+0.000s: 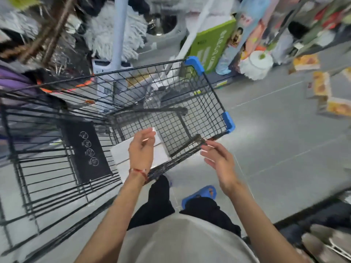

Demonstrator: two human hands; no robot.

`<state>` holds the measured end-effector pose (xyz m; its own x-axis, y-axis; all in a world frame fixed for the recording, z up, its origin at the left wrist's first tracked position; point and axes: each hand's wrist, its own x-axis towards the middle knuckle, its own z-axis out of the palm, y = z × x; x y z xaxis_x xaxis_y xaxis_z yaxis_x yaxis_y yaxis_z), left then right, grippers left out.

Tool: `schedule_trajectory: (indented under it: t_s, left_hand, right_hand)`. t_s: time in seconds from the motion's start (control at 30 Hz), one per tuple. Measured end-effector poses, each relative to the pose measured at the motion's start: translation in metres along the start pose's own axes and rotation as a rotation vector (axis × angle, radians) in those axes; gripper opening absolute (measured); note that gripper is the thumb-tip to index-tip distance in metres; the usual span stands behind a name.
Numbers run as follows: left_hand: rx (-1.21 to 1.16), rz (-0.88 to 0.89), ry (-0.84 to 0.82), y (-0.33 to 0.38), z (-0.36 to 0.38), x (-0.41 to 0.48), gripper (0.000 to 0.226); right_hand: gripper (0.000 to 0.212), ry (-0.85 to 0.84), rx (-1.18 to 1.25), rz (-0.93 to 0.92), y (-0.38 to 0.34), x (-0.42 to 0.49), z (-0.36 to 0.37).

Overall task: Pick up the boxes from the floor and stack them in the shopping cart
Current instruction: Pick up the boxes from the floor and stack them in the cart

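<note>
View from a head camera, looking down. A black wire shopping cart with blue plastic corner guards point(209, 95) stands on a grey tiled floor point(275, 139) in a shop aisle.

A flat white cardboard box point(121, 154) lies on the cart's bottom grid, against its near end. The left hand point(141, 150), with a red thread at the wrist, hovers just above this box. Its fingers are loosely curled and appear to hold nothing. The right hand point(218, 158) hovers beside the cart's near right corner, fingers straight and spread, empty.

Several flat boxes printed in orange and yellow point(321, 86) lie scattered on the floor toward the right edge of the view, well apart from the cart. Motion blur hides their print.

These boxes look like thin, stiff cardboard and are probably light (their contents cannot be seen). The smooth printed faces may slip against each other once stacked, and the corners could crush if dropped. A sensible hold would be with both hands on the two long edges, keeping each box level. It could then be laid flat and square on the white box.

A black flap with white warning icons point(85, 149) hangs at the cart's left end. A blue sandal point(201, 194) shows below the hands.
</note>
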<state>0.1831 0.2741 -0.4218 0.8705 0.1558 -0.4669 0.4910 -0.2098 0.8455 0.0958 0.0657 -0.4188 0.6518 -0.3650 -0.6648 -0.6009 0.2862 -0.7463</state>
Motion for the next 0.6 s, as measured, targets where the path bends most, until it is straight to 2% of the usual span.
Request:
schedule_trajectory:
  t_s: [0.2, 0.33, 0.6]
  left_hand:
    - [0.070, 0.050, -0.252, 0.031, 0.087, -0.068, 0.023]
    - [0.043, 0.034, -0.375, 0.051, 0.150, -0.110, 0.024]
    - [0.189, 0.111, -0.590, 0.080, 0.272, -0.150, 0.022]
  right_hand:
    - [0.021, 0.158, 0.231, -0.020, 0.012, -0.031, -0.123]
    - [0.028, 0.249, 0.395, -0.016, 0.014, -0.049, -0.197]
    - [0.030, 0.404, 0.573, -0.045, 0.013, -0.054, -0.312]
